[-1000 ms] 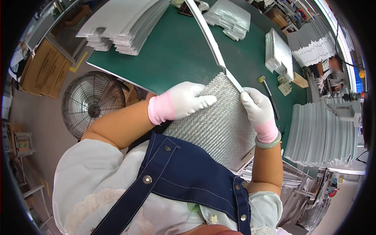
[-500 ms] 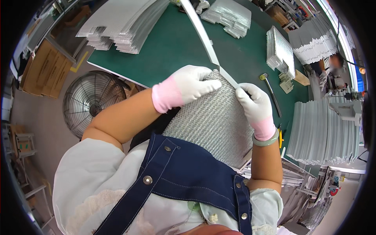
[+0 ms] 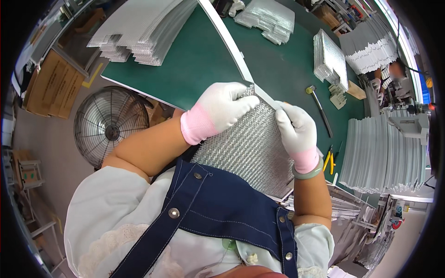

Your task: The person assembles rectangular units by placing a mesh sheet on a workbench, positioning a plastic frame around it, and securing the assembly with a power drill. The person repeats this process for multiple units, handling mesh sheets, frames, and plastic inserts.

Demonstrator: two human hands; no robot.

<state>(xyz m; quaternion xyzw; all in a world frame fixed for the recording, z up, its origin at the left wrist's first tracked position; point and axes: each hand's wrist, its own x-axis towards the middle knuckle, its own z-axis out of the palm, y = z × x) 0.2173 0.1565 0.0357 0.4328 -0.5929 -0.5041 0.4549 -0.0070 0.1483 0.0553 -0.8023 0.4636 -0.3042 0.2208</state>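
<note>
A silver metal mesh panel [image 3: 248, 143] leans between my body and the table edge. My left hand [image 3: 225, 109], in a white glove with a pink cuff, pinches its upper left corner. In my right hand [image 3: 296, 127], gloved the same way, is the end of a short section of a white metal frame strip [image 3: 266, 96], lying along the mesh's upper edge. At the mesh corner this section meets a longer length of strip [image 3: 227, 39], which runs away over the table. Fingers of both hands are closed.
On the green table [image 3: 194, 60] are mesh stacks [image 3: 153, 34], a hammer [image 3: 320, 111] and yellow-handled pliers [image 3: 329, 161]. Many white strips [image 3: 384, 153] stand at the right. A floor fan [image 3: 111, 132] is at the left. Another person's hand [image 3: 376, 88] shows at far right.
My right hand has shifted slightly left and down with its end of the strip. The long strip has swung a little left. My left hand stays at the mesh corner.
</note>
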